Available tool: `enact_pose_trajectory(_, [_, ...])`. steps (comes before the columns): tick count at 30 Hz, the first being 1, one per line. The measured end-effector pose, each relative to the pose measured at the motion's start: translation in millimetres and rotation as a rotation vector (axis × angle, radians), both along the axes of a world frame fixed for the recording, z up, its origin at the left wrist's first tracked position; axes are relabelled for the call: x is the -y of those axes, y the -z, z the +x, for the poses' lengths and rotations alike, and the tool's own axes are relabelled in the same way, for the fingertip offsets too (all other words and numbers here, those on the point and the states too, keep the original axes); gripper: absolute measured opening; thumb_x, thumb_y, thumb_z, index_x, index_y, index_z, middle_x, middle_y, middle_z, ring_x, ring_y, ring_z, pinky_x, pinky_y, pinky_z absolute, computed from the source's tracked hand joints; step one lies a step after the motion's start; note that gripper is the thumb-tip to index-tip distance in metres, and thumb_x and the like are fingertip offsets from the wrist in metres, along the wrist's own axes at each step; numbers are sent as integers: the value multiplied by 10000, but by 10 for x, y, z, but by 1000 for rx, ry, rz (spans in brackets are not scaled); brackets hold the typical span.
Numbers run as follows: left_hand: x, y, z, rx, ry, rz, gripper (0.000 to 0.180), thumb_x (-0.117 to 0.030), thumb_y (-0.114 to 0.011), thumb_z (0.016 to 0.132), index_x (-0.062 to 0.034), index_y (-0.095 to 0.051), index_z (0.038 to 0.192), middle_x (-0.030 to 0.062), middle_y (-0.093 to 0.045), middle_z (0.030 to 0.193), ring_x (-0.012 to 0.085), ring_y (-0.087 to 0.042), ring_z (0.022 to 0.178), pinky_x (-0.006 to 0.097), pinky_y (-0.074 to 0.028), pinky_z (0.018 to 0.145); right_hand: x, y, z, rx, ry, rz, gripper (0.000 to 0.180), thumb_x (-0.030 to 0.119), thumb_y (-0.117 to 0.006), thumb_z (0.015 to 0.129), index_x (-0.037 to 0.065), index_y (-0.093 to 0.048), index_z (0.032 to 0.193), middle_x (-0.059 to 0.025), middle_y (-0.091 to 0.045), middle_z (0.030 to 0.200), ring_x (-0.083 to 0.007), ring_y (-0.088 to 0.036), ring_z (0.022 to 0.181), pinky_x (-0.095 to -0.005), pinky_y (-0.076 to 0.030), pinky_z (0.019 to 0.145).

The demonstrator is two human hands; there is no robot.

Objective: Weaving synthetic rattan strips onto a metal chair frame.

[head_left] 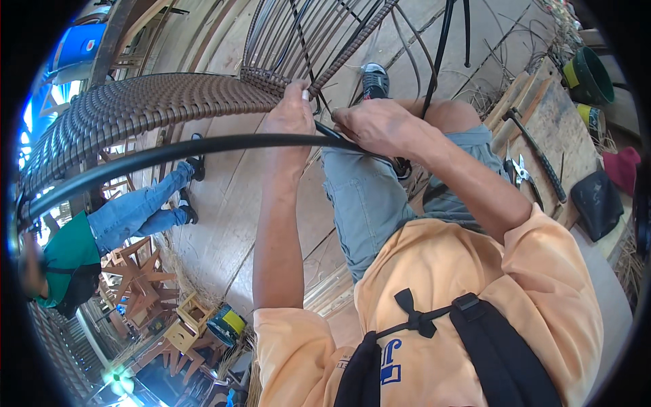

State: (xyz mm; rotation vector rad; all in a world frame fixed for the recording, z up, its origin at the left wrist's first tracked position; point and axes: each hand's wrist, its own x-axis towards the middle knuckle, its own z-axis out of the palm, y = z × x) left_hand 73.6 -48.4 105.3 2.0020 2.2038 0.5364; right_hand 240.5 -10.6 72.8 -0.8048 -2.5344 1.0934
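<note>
A partly woven chair [183,102] made of brown synthetic wicker stands before me, its dense weave on the left and loose lengthwise strands at the top. My left hand [291,112] is closed at the corner of the weave, thumb pointing up against the woven rim. Close by on the right, my right hand [376,125] has its fingers curled together on a dark strand [327,130] that runs between the hands. The long black frame tube [224,144] curves across my left wrist and passes beneath my right hand. The right fingertips are partly hidden.
A hammer [536,152] and pliers [521,171] lie on a wooden board at right, near a black pouch [597,205] and a green bucket [586,76]. Another person [102,230] in a green shirt is at left. Wooden stools [139,278] stand lower left.
</note>
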Motion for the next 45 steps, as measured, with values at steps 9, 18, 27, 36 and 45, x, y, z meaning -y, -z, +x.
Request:
enact_pose_trajectory(9, [325,32,58,311,-66,183,231,-128,-414,936,-20,-536,1099,88,-565,723,144,-560,605,279,-462,586,-587,-591,-428,47,-398,141,232,179,-535,795,3,-611,665,-158,-567,580,-320,-559,545,-394,-451,517])
enact_pose_trajectory(18, [319,13,248,635,-312,322,219,-112,-454,912,27,-553,1049,90,-594,871,136,-565,704,251,-440,644,-1057,-679,-901,139,-140,-696,75,90,-550,668,64,-590,610,54,-352,427,-61,-296,323,-248,-184,297])
enact_pose_trajectory(27, [263,-467,348,841,-378,288,310,-111,-363,953,-1,-426,1236,90,-542,1111,133,-562,932,242,-447,746,-1187,-723,-1003,187,-351,295,246,236,-604,805,2,-623,877,-172,-623,755,-321,-613,734,-426,-472,675])
enact_pose_trajectory(36, [-370,-702,13,1472,-97,308,359,-60,-517,872,35,-410,1202,142,-480,1171,241,-515,1035,334,-434,830,-1358,-454,-920,2,-145,567,171,232,-598,801,75,-650,848,-158,-639,788,-314,-633,745,-393,-502,630])
enact_pose_trajectory(45, [-841,-325,-47,156,-234,-41,269,-148,-582,740,63,-609,904,276,-612,949,372,-576,995,412,-448,847,-1413,-344,-885,33,78,617,145,185,-547,807,100,-601,912,-138,-646,809,-314,-638,772,-403,-508,635])
